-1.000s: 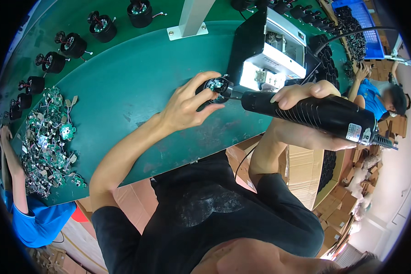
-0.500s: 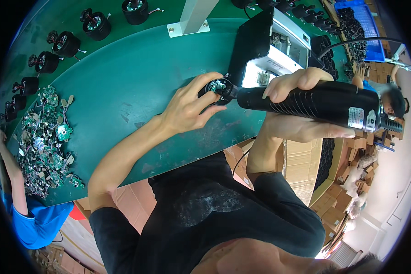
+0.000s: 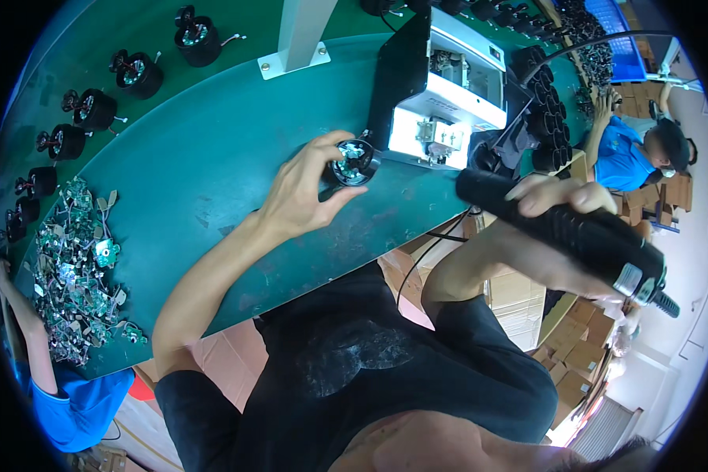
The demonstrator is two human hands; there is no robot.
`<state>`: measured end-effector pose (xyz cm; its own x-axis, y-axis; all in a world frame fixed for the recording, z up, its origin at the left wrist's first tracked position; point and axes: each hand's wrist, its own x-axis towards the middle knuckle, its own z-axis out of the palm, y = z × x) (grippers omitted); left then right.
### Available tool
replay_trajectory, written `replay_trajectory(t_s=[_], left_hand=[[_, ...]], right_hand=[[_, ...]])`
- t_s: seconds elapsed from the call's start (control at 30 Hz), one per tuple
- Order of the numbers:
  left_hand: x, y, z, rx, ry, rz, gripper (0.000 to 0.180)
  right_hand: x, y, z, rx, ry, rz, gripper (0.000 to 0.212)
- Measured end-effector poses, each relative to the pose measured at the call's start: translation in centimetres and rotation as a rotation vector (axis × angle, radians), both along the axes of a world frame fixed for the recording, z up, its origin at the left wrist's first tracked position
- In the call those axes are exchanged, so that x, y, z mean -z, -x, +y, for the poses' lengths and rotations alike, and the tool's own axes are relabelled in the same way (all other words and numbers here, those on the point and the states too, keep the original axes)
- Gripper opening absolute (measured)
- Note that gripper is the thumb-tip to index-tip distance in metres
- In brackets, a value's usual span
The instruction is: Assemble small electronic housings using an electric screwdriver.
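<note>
My left hand [image 3: 307,182] is closed round a round black housing [image 3: 371,164] on the green table, thumb on its near side and fingers on its far side. A green circuit board [image 3: 352,161] shows inside the housing's open top. In my right hand [image 3: 554,228] is a black electric screwdriver [image 3: 578,236], raised near the table's front edge. Its tip end points left toward the machine and stands apart from the housing. The bit itself cannot be made out.
A black and white bench machine [image 3: 440,102] stands just beyond the housing. Loose circuit boards [image 3: 75,267] are heaped at the left. More black housings [image 3: 138,75] line the far belt. A metal post [image 3: 295,59] rises from the table. Co-workers in blue [image 3: 625,153] are at both sides.
The screwdriver has lifted off the housing and swung right and toward me. My left hand still holds the housing, now a little further left, its open top in view.
</note>
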<state>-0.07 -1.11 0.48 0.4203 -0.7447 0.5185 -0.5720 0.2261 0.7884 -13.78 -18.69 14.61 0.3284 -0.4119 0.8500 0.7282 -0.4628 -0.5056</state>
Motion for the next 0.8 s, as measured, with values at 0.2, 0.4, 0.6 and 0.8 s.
replay_trajectory(t_s=[0.2,0.4,0.6,0.8], left_hand=[[-0.3,-0.4,0.0,0.077,-0.134,0.085,0.055],[0.1,-0.3,0.4,0.105,-0.1,-0.165,0.067],[0.0,-0.1,0.3,0.132,-0.063,-0.218,0.067],[0.2,-0.2,0.3,0.105,-0.042,-0.199,0.07]], right_hand=[[1.4,0.2,-2.6,0.197,0.015,0.011,0.071],[0.8,0.0,-1.1,-0.012,-0.08,0.021,0.074],[0.2,-2.2,1.8,-0.046,-0.088,-0.077,0.075],[1.2,-3.9,2.6,-0.106,-0.14,-0.039,0.075]])
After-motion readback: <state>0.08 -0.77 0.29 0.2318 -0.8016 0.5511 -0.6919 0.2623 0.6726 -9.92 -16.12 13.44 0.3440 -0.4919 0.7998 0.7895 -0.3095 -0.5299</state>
